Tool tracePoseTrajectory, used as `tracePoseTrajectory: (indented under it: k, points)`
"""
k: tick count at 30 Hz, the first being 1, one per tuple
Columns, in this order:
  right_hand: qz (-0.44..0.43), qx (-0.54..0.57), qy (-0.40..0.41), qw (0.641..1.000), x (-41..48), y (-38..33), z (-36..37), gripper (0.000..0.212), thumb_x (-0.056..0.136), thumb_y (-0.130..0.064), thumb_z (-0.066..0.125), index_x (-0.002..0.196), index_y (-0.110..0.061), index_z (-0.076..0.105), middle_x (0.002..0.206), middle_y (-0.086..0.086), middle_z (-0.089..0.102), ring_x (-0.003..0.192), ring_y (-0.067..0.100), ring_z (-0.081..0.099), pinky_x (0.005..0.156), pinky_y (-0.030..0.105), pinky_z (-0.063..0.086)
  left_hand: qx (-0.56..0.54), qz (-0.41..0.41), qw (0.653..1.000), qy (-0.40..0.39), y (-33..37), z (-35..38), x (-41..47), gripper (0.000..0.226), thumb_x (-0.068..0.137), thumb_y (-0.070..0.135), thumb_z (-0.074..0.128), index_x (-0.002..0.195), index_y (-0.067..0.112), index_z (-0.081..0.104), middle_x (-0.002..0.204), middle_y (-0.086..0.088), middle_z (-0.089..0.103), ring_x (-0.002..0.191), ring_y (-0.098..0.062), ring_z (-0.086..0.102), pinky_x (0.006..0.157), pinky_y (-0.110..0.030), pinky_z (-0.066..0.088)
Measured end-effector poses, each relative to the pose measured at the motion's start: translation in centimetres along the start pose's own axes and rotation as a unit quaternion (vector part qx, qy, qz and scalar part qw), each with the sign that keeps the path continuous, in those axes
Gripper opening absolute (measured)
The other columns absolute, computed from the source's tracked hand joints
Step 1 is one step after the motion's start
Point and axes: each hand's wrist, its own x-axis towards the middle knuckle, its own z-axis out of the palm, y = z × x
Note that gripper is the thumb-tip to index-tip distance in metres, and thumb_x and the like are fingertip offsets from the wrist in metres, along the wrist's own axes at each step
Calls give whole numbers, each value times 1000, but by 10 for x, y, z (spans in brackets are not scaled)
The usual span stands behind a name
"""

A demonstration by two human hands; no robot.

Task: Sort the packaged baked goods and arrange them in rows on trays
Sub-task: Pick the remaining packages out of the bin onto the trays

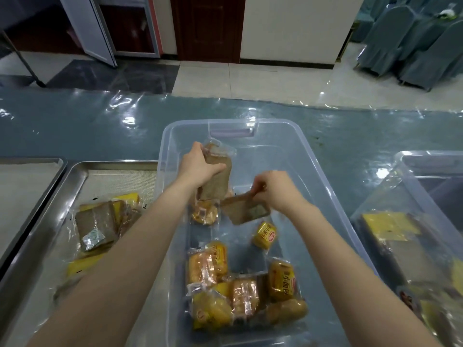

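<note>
At the bottom centre of the frame, a heap of wrapped golden rolls (240, 294) in clear-and-yellow packets fills the near end of a clear plastic bin (275, 122) on the bench (75, 126). Just above the heap, a small yellow packet (264, 234) lies alone on the bin floor. Two bare forearms reach up from the lower corners to the bin's middle.

The left hand (200, 166), fingers and thumb curled, grips a tall brown slice pack (218, 179) by its upper part and holds it nearly upright, with the clear wrapper crinkling above the fingers. Below that pack sits a round yellow bun packet (204, 214). The right hand (275, 189), blurred, pinches the top edge of a tilted brown slice pack (246, 209), which hangs below and left of the hand. A silvery sachet shows through its wrap. The two brown packs are just beside each other at centre frame.

At left, a steel tray (120, 181) beside the bin carries wrapped brown slices (96, 225) and yellow packets, and a second tray (25, 186) lies at the left edge. At right, another clear bin (375, 204) holds yellow and brown packs (390, 226). Shiny clear film covers the blue-grey bench.

Beyond it, in the upper frame, are pale floor tiles (250, 81) and a dark wooden door (208, 28). Grey-blue covered chairs (406, 41) stand at upper right.
</note>
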Motion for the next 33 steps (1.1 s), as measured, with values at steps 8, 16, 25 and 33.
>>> tracePoseTrajectory:
  k: [8, 16, 25, 33]
  points:
    - [83, 373, 232, 894, -26, 1, -53, 15, 73, -10, 80, 75, -18, 68, 73, 3, 71, 70, 18, 67, 71, 31, 56, -198, -70, 978, -5, 14, -9, -6, 82, 63, 76, 68, 117, 24, 36, 116, -4, 59, 103, -27, 62, 88, -50, 54]
    - [105, 418, 187, 883, -37, -75, -24, 33, 76, -34, 78, 69, -15, 53, 69, 2, 57, 65, 13, 54, 66, 31, 48, -357, -68, 930, -56, 32, -62, -48, 89, 63, 88, 47, 125, 25, 38, 115, -8, 61, 100, -28, 64, 85, -49, 55]
    - [-56, 368, 98, 923, -31, -243, 20, 70, 77, -23, 78, 137, -27, 41, 126, -8, 51, 116, 5, 48, 91, 23, 39, -342, 11, 940, 11, -69, -204, -84, 64, 72, 43, 79, 121, 27, 42, 113, -4, 65, 93, -19, 68, 69, -36, 53]
    - [25, 317, 57, 946, -34, -319, 150, 60, 87, -32, 67, 140, -19, 40, 128, 0, 56, 116, 19, 55, 99, 36, 46, -373, -89, 923, 24, -212, -212, -120, 34, 84, 60, 59, 102, 32, 63, 107, -4, 69, 98, -23, 67, 76, -37, 53]
